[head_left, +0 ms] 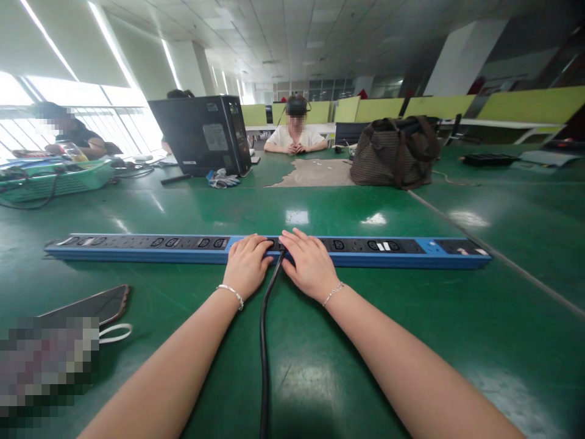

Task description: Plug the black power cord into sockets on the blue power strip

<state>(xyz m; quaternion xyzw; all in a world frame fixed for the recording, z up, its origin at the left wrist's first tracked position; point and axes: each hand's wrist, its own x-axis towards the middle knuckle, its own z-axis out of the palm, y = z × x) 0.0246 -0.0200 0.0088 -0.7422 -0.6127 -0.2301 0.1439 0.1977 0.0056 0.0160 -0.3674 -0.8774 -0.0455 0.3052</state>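
A long blue power strip point(379, 260) with black sockets lies crosswise on the green table. My left hand point(247, 263) is closed over the strip near its middle, fingers on top and thumb at the front side. Close beside it, my right hand point(311, 263) has its fingers curled over a black plug at the strip's sockets, mostly hidden by the fingers. From that plug a black power cable point(264, 341) runs down between my forearms to the bottom edge. How deep the plug sits in its socket is hidden.
At left lie a phone point(114, 305) and a blurred item with a white loop point(116, 333). Farther back are a green basket point(86, 177), a black computer case point(201, 137), gloves point(222, 178) and a brown bag point(395, 152). A person point(296, 131) sits opposite; another sits far left.
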